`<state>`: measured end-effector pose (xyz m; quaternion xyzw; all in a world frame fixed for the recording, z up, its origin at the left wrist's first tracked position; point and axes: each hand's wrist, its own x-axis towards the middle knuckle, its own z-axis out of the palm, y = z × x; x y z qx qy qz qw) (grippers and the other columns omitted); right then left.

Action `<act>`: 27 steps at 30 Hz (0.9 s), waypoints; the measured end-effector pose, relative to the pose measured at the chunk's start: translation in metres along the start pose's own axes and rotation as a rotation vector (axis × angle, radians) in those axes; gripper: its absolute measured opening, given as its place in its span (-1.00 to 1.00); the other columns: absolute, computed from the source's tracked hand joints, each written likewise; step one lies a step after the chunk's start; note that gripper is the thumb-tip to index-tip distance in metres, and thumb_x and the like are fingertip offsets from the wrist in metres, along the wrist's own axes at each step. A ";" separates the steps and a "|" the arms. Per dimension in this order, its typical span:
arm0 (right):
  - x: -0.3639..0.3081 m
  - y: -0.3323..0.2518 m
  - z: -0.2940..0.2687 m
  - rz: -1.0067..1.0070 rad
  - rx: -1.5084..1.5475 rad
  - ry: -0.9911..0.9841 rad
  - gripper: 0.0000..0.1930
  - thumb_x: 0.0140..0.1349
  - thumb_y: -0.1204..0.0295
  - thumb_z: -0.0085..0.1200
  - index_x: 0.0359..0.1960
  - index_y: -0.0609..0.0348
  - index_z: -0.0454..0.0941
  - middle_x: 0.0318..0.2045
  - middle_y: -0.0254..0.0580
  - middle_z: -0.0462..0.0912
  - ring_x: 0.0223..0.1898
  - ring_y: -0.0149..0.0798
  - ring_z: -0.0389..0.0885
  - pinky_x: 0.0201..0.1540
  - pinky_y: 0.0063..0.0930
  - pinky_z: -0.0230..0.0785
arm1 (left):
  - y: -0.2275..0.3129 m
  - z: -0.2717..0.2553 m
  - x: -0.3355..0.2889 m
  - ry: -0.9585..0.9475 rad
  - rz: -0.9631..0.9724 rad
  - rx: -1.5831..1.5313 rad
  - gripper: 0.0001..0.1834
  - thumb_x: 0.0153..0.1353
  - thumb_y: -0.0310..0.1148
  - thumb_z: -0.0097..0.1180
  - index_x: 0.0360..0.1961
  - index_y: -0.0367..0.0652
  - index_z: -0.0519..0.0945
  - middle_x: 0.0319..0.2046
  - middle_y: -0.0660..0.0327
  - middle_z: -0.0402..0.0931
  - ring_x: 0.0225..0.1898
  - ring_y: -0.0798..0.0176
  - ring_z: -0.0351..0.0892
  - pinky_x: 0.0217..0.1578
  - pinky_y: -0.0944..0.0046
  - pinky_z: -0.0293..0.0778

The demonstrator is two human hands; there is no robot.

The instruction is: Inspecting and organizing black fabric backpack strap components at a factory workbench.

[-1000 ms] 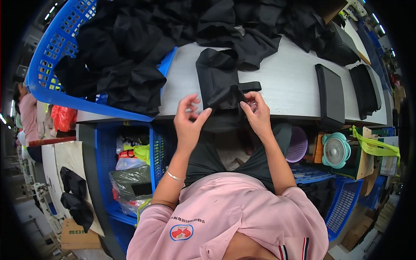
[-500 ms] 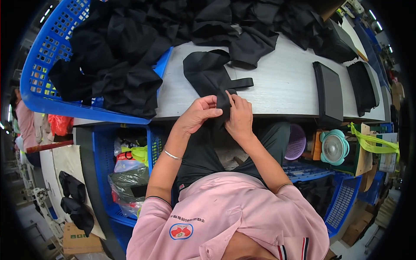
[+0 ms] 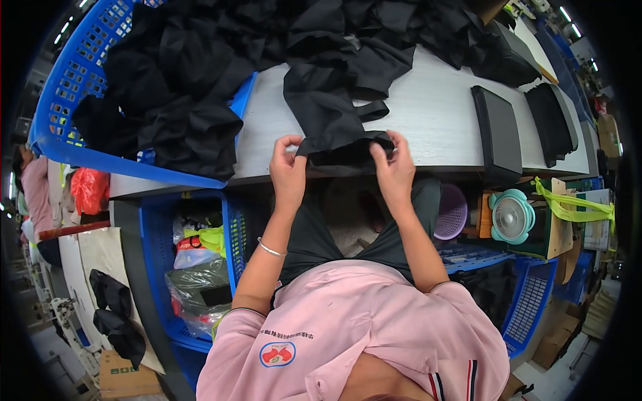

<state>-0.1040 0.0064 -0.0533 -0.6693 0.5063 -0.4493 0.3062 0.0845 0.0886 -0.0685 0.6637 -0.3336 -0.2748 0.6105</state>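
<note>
A black fabric piece [image 3: 317, 103] lies across the front edge of the grey-white table [image 3: 441, 127], its near edge spread between my hands. My left hand [image 3: 289, 174] pinches the left end of that edge between thumb and fingers. On the other side my right hand [image 3: 397, 175] grips the right end, thumb toward me. The edge gapes slightly, like an opening. A short black strap loop [image 3: 374, 111] sticks out from the piece's right side. The far part of the piece reaches toward other black cloth.
A blue basket [image 3: 160, 175] heaped with black fabric [image 3: 180, 60] stands at the left. Black folded stacks [image 3: 498, 134] lie at the right. Below the table are a blue crate [image 3: 150, 267] with bagged things, a purple basket [image 3: 452, 212] and a small fan [image 3: 513, 217]. Another person [image 3: 37, 194] is far left.
My hands were close together on a narrow fold of the fabric. They have moved apart, left and right, and the near edge is now spread wide between them.
</note>
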 end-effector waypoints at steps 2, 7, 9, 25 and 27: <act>-0.018 0.001 0.006 0.105 0.099 -0.124 -0.60 0.21 0.43 0.27 0.04 0.34 0.49 -0.32 0.01 0.62 -0.37 -0.17 0.58 -0.23 -0.35 0.44 | 0.002 0.005 -0.014 -0.008 -0.067 -0.126 -0.76 0.27 -0.53 0.13 -0.04 -0.21 0.48 -0.34 0.27 0.55 -0.53 0.58 0.40 -0.52 0.51 0.33; -0.036 -0.018 0.016 -0.300 0.043 -0.182 -0.76 0.14 0.61 0.18 -0.13 0.27 0.55 -0.35 0.00 0.49 -0.37 0.05 0.59 -0.35 -0.28 0.44 | 0.015 0.027 -0.029 -0.205 -0.034 -0.141 -0.80 0.33 -0.46 0.17 -0.04 -0.23 0.53 -0.36 0.30 0.59 -0.48 0.56 0.48 -0.51 0.50 0.42; -0.020 -0.018 0.006 -0.475 -0.196 -0.018 -0.68 0.07 0.69 0.13 -0.10 0.18 0.59 -0.31 -0.05 0.50 -0.38 -0.01 0.60 -0.41 -0.25 0.44 | 0.020 0.027 -0.030 -0.163 -0.046 -0.185 -0.80 0.29 -0.56 0.14 -0.07 -0.23 0.56 -0.42 0.34 0.56 -0.50 0.57 0.46 -0.51 0.49 0.42; -0.012 0.018 -0.015 -0.250 -0.116 -0.212 -0.67 -0.07 0.67 0.19 -0.19 0.14 0.61 -0.32 -0.13 0.62 -0.34 0.03 0.64 -0.34 -0.26 0.48 | 0.041 0.040 0.083 -0.558 0.477 0.531 -0.25 0.23 -0.14 0.26 0.39 -0.11 0.29 0.42 0.02 0.15 0.47 -0.16 0.01 0.39 -0.04 0.00; -0.005 0.021 -0.029 -0.129 -0.156 -0.221 -0.67 0.07 0.60 0.18 -0.08 0.09 0.61 -0.16 -0.13 0.68 -0.23 -0.02 0.69 -0.25 -0.33 0.53 | 0.024 0.066 0.099 -0.666 0.314 0.886 -0.11 0.23 0.00 0.26 0.48 0.01 0.13 0.49 0.00 0.00 0.52 -0.27 -0.20 0.44 -0.25 -0.25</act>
